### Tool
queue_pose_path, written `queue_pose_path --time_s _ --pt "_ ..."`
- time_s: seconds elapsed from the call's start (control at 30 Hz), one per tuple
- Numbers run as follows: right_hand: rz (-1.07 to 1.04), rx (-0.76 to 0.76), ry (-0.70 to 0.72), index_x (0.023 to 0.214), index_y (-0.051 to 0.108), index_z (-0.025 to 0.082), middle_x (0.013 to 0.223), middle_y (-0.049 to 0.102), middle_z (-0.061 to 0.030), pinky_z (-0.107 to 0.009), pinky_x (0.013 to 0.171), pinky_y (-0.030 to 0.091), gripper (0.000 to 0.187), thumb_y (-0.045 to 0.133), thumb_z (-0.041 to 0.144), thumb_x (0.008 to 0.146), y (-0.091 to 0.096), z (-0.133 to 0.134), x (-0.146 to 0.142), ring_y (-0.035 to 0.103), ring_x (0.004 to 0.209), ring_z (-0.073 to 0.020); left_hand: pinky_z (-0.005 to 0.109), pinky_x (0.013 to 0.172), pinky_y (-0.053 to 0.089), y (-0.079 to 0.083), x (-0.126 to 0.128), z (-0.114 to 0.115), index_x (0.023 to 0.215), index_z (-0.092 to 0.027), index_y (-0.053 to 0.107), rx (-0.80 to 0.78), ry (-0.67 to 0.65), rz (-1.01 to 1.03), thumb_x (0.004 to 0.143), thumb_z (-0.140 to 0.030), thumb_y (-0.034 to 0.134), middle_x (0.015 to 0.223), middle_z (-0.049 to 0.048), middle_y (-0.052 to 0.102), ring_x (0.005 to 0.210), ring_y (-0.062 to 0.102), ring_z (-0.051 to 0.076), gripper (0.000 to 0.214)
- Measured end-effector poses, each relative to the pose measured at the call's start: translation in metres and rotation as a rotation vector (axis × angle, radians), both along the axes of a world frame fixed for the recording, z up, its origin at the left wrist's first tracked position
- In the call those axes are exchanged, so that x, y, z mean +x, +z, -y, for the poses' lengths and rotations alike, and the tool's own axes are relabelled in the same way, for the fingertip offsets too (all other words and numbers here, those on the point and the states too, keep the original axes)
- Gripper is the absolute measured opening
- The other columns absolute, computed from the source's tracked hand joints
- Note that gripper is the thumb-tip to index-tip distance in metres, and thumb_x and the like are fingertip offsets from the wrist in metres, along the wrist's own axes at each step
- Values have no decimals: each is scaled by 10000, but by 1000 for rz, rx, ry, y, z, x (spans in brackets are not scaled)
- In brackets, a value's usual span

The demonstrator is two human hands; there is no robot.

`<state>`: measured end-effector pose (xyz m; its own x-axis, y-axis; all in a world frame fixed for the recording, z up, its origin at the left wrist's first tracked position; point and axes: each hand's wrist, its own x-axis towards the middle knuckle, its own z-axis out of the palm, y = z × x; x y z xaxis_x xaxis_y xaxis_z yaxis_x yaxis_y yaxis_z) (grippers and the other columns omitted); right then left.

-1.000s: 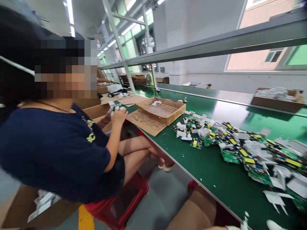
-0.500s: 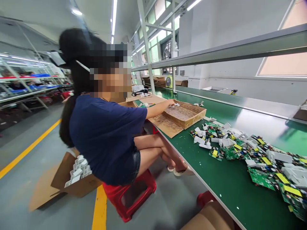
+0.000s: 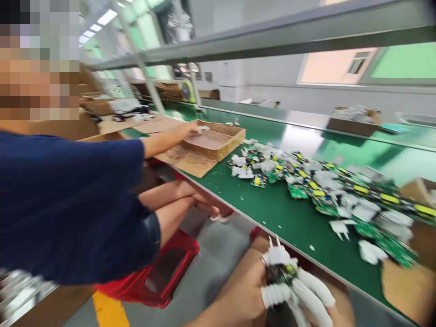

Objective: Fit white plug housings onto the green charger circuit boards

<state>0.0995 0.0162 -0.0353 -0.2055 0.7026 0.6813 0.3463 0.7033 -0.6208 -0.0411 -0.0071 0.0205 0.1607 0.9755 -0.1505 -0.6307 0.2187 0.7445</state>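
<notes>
At the bottom edge, my left hand (image 3: pixel 250 284) grips a white two-pin charger plug (image 3: pixel 276 254) with a small circuit board attached; its pins point up. A white cover sits on one finger of this hand. My right hand (image 3: pixel 315 290) comes in from the lower right, its white-covered fingers closed against the board's lower side. Both hands are over my lap, just off the table edge. On the green table (image 3: pixel 259 206) beyond lies a long heap of green circuit boards (image 3: pixel 301 188) with yellow parts, mixed with white plug housings (image 3: pixel 366 211).
To the left a co-worker in a dark blue shirt (image 3: pixel 71 204) sits on a red stool (image 3: pixel 170 272) and reaches into a shallow cardboard tray (image 3: pixel 226 147). A cardboard piece (image 3: pixel 407 281) lies at the near right. A metal rail (image 3: pixel 272 38) spans above the table.
The view has swung right and closer to the table. My hands, out of view before, now show at the bottom with the charger plug. The co-worker's hand stays at the cardboard tray.
</notes>
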Motion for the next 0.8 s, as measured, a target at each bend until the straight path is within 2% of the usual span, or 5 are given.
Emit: queue_pose_path --time_s 0.13,0.27,0.37,0.57,0.8 --pt "60 21 -50 1083 471 235 886 587 -56 -233 581 531 212 414 252 879 30 -22 -3 596 695 -147 347 867 408 7 9 -27 1074 -180 558 -8 167 -132 626 -417 720 1061 84 550 995 494 252 532" --pt "109 50 -51 1056 445 192 849 570 -68 -247 600 529 174 395 228 893 49 -39 2 575 673 -142 347 846 436 5 17 -49 1036 -175 570 -62 97 -94 585 -400 747 1079 81 547 1017 484 266 534" --pt "196 187 -112 1005 457 159 951 539 -126 -284 693 527 137 385 198 895 48 -42 6 561 854 -187 340 891 412 -3 22 -52 1054 -172 552 -72 67 -119 575 -435 745 1088 81 540 1057 459 262 580" --pt "262 271 -125 992 465 127 915 539 -140 -288 652 529 146 365 161 890 39 -45 7 558 818 -200 285 820 440 -12 30 -57 1122 -156 480 -12 94 -321 459 -421 804 1024 93 564 913 535 219 784" --pt "35 -79 127 936 493 197 898 530 -70 -214 621 512 173 441 352 878 46 -50 16 570 780 -140 235 708 478 -17 29 -55 1058 -143 527 -82 94 -141 623 -393 727 1015 89 584 910 555 210 540"
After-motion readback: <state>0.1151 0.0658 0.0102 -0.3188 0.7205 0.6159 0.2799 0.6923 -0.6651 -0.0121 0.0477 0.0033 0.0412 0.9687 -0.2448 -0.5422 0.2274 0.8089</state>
